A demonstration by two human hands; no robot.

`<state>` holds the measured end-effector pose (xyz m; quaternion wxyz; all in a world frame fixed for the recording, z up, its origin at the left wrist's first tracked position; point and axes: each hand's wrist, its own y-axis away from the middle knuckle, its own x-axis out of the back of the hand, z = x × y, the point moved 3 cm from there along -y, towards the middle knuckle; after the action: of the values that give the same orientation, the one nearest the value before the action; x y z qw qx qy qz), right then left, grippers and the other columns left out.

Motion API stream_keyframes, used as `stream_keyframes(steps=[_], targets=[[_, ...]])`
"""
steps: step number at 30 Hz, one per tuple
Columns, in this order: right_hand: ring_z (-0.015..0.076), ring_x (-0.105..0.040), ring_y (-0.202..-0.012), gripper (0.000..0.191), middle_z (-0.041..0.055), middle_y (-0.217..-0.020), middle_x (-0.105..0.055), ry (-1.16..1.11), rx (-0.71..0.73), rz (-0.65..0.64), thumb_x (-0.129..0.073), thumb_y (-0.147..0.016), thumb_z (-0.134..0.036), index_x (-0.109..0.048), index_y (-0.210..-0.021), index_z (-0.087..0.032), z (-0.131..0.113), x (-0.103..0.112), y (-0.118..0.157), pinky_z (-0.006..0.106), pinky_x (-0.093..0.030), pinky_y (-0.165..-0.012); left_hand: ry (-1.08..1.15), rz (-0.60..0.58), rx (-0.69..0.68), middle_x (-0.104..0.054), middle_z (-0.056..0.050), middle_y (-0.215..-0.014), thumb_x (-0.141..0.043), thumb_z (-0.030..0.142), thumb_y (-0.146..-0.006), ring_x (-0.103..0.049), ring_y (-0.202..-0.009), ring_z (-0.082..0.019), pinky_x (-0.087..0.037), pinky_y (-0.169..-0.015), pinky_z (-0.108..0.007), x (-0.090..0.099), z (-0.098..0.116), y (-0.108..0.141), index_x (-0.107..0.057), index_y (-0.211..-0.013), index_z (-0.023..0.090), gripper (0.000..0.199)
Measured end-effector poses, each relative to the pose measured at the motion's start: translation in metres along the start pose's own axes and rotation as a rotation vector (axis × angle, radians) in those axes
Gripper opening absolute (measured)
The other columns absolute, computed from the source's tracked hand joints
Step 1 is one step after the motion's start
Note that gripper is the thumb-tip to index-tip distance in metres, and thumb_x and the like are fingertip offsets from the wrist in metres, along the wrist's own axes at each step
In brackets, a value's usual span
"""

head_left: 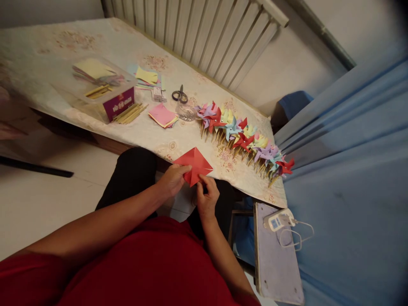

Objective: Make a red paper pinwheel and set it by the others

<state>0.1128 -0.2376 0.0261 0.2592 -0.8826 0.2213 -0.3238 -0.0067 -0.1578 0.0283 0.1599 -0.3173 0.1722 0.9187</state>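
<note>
A red square of paper (197,160), with slits at its corners, is held over my lap near the table's front edge. My left hand (173,178) pinches its lower left side, thumb on top. At its bottom right edge, my right hand (208,197) grips the paper between thumb and fingers. Beyond it on the table lie a stack of pink and yellow paper squares (162,114), a clear dish of small pins (186,112) and black scissors (180,95). A long row of colourful paper pinwheels on sticks (245,140) stretches to the right.
A clear plastic box with a purple label (119,104) stands at the left, with wooden sticks (130,114) beside it. More cut paper (146,76) lies behind. A purple stool (277,267) at the right bears a white power strip (279,220). Blue curtains (344,170) hang there.
</note>
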Motion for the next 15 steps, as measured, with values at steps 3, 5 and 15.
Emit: stream_keyframes(steps=[3, 5, 15], targets=[[0.0179, -0.066, -0.082, 0.023, 0.0067, -0.091, -0.072, -0.012, -0.008, -0.019, -0.052, -0.092, -0.021, -0.072, -0.104, -0.021, -0.002, -0.003, -0.004, 0.033, -0.055, -0.075, 0.062, 0.015, 0.038, -0.061, 0.001, -0.061, -0.070, 0.019, -0.068, -0.054, -0.058, -0.010, -0.044, -0.058, -0.023, 0.000, -0.002, 0.002, -0.064, -0.063, 0.016, 0.008], [0.0174, -0.066, -0.078, 0.022, 0.0059, -0.088, -0.072, -0.042, -0.041, -0.022, -0.053, -0.091, -0.022, -0.073, -0.099, -0.021, -0.003, -0.004, -0.005, 0.032, -0.055, -0.072, 0.057, 0.030, 0.043, -0.058, 0.002, -0.057, -0.070, 0.019, -0.068, -0.050, -0.054, -0.009, -0.041, -0.055, -0.022, -0.001, -0.002, 0.003, -0.061, -0.058, 0.016, 0.013], [0.0112, -0.051, -0.049, 0.022, -0.0008, -0.069, -0.062, -0.300, -0.485, -0.026, -0.063, -0.084, -0.038, -0.069, -0.077, -0.018, -0.014, -0.009, -0.010, 0.025, -0.042, -0.049, -0.022, -0.007, 0.068, -0.054, 0.000, -0.054, -0.069, 0.024, -0.071, -0.048, -0.051, -0.010, -0.039, -0.052, -0.024, -0.003, -0.006, 0.006, -0.058, -0.056, 0.015, 0.020]])
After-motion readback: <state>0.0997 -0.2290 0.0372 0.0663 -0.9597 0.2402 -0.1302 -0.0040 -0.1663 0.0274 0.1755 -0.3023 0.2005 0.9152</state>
